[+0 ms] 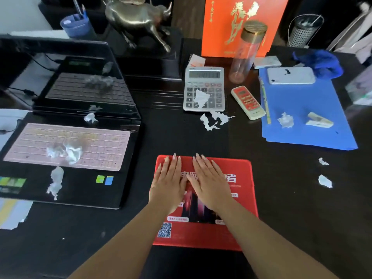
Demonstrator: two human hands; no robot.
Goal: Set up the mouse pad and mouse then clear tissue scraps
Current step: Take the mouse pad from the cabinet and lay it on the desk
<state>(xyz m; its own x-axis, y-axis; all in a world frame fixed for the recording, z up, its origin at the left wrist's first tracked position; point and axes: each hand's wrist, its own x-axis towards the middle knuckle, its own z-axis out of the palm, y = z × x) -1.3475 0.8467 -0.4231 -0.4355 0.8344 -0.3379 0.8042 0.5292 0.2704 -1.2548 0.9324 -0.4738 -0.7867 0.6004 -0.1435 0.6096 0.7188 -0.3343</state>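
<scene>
We see the red mouse pad [237, 234] lying flat on the dark desk [302, 208], and we take it as our landmark. Both hands lie on its far half, side by side and almost touching. The left hand [168, 186] is spread flat, palm down, fingers straight, gripping nothing. The right hand [209, 184] is likewise flat and open, pressing on the pad and holding nothing. We cannot find a mouse in this view.

Left of the pad sits an open laptop [80, 194] with a pink keyboard cover [104, 146]; a crumpled tissue [66, 152] rests on the cover, and a torn tissue strip [55, 182] lies on the palm rest. Beyond the pad stands a grey calculator [204, 89] with a tissue scrap [201, 97] on its keys, and shredded tissue pieces [215, 119] lie between calculator and pad. Beyond the pad to the right lies a blue folder [306, 133] carrying a small tissue wad [285, 120] and a stapler [319, 120]. Right of the pad, two tissue bits [325, 181] lie on the bare desk.
</scene>
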